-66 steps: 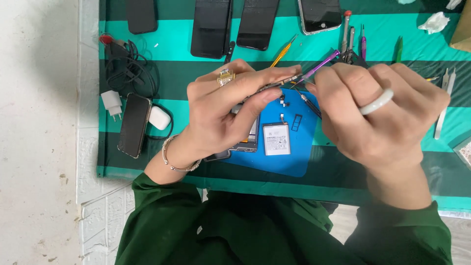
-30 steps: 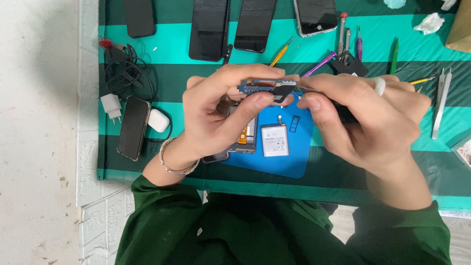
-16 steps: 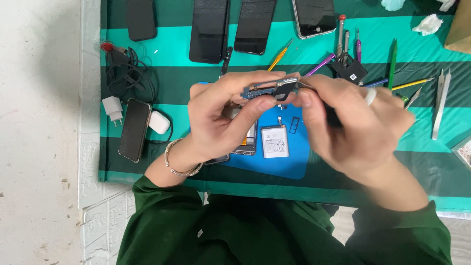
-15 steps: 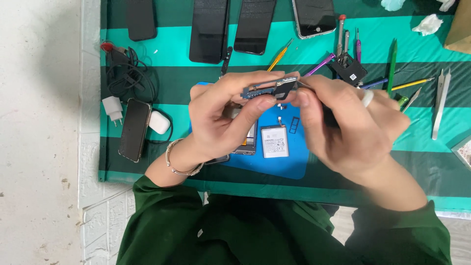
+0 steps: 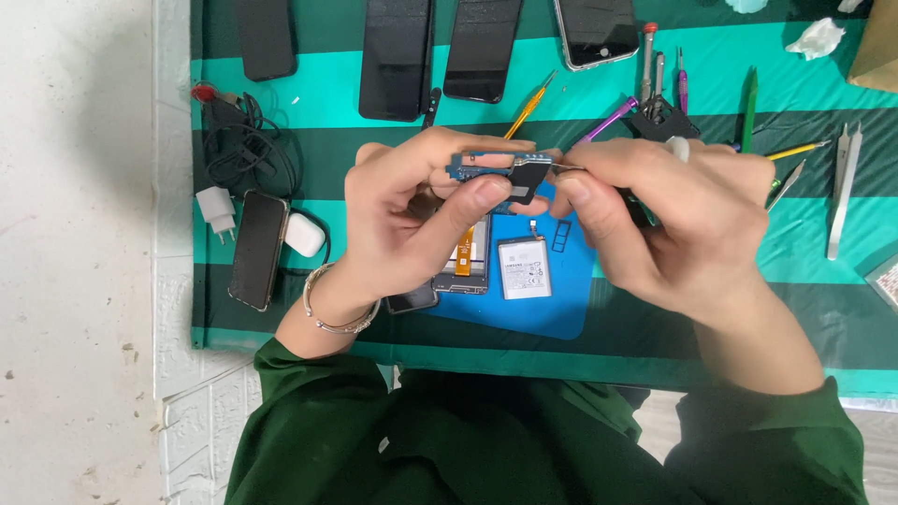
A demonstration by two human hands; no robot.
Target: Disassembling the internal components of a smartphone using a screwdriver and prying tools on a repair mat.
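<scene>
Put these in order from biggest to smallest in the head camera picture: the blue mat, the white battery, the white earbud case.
1. blue mat, though hands cover part of it
2. white battery
3. white earbud case, only slightly smaller-looking than the battery

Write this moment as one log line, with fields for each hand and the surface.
left hand: holds small blue circuit board | right hand: thin metal tool tip at board | below: blue work mat, white battery

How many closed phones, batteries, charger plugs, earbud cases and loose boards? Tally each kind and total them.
Closed phones: 5
Battery: 1
Charger plug: 1
Earbud case: 1
Board: 1
Total: 9
</scene>
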